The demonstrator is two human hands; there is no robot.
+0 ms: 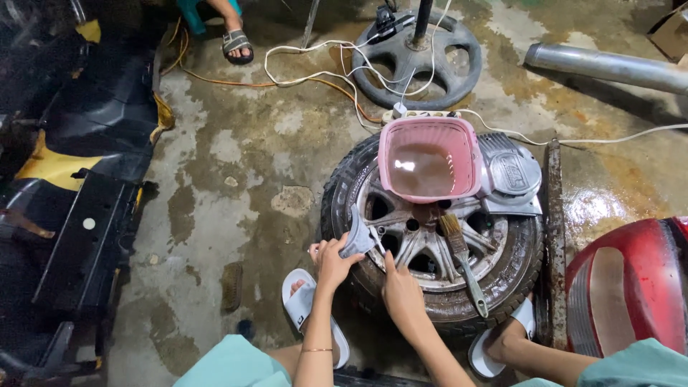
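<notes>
A car wheel [502,276] with a silver alloy rim lies flat on the wet floor in front of me. My left hand [333,261] grips a small grey metal part [356,235] at the tyre's left edge. My right hand [401,290] rests beside it and holds a thin tool [377,241] against that part. A pink plastic basin [430,158] of brownish liquid sits on the far side of the wheel. A paintbrush [462,261] with a grey handle lies across the spokes.
A grey metal cover [512,175] leans by the basin. A second rim [416,61] with a pole, white and orange cables and a power strip [423,113] lie beyond. Black and yellow body panels [86,179] fill the left; a red panel [631,283] is right. Another person's sandalled foot [235,41] is top left.
</notes>
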